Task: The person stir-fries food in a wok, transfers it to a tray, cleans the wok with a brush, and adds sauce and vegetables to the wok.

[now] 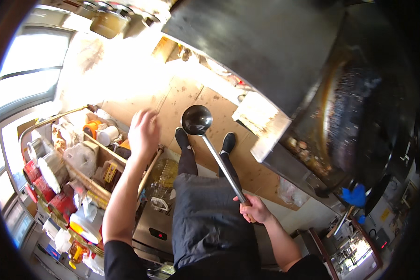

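Observation:
My right hand (pixel 253 210) is closed around the wooden end of a long metal ladle (pixel 221 157). The ladle points away from me, its dark round bowl (pixel 197 119) above the floor between my shoes. Raised at the left, my left hand (pixel 144 133) is blurred, with loosely bent fingers and nothing visible in it. It hovers near the edge of a wooden-framed rack (pixel 106 150) that holds plastic bags, an orange-rimmed container (pixel 91 128) and a white cup (pixel 108 135).
A steel counter (pixel 266 45) spans the upper right, beside a blackened, crusted cooking range (pixel 350 115). Food scraps (pixel 308 154) and a blue cloth (pixel 354 196) lie by it. Red cans (pixel 61 204) crowd the left. Stained cardboard (pixel 182 92) covers the floor; glare hides part.

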Demonstrator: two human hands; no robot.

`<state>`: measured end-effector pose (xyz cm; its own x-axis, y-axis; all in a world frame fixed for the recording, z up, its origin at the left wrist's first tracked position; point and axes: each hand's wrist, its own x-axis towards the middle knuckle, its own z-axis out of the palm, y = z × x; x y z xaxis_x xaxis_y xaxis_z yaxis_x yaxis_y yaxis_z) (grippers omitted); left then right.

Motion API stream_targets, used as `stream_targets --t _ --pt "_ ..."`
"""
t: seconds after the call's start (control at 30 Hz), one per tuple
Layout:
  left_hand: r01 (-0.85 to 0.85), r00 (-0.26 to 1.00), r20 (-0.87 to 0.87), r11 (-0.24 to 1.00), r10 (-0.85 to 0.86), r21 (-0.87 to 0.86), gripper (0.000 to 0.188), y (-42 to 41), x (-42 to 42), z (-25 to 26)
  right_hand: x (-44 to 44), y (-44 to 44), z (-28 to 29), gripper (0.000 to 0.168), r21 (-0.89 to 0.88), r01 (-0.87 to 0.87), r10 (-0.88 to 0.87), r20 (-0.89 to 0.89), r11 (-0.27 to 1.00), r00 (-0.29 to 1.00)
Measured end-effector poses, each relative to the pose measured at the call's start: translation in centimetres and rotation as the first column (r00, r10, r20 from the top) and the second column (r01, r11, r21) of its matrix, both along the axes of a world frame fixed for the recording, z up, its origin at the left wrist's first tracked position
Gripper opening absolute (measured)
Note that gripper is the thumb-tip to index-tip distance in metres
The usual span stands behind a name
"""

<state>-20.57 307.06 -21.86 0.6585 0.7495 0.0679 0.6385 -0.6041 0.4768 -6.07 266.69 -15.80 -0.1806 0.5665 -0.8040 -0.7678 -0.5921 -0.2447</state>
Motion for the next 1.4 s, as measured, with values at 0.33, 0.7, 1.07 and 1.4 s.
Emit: stream_targets --t 0.33,0.7,1.07,1.4 --pt "0.464 0.886 -0.166 0.839 -0.434 0.283 0.026 3.6 26.4 -26.6 -4.9 -3.6 -12.4 0.042 -0.221 0.119 -0.093 0.125 0.968 0.988" --pt "0.850 0.485 -0.421 0.526 -0.766 0.024 0.029 3.5 24.3 -18.3 -7.4 -0.5 -12.7 0.040 -0.195 0.331 -0.289 0.216 0.923 0.933" --pt "0.261 0.957 -0.055 0.927 -0.286 -0.270 0.016 -6.3 -4.9 -12.5 -3.4 15.8 -15.4 0.034 -0.055 0.408 -0.237 0.739 0.911 0.630" --pt "-0.135 0.936 -0.351 0.944 0.022 -0.300 0.016 -7.7 -16.5 -13.6 8.2 27.8 -20.5 0.046 -0.719 0.108 0.720 0.653 0.687 -0.237"
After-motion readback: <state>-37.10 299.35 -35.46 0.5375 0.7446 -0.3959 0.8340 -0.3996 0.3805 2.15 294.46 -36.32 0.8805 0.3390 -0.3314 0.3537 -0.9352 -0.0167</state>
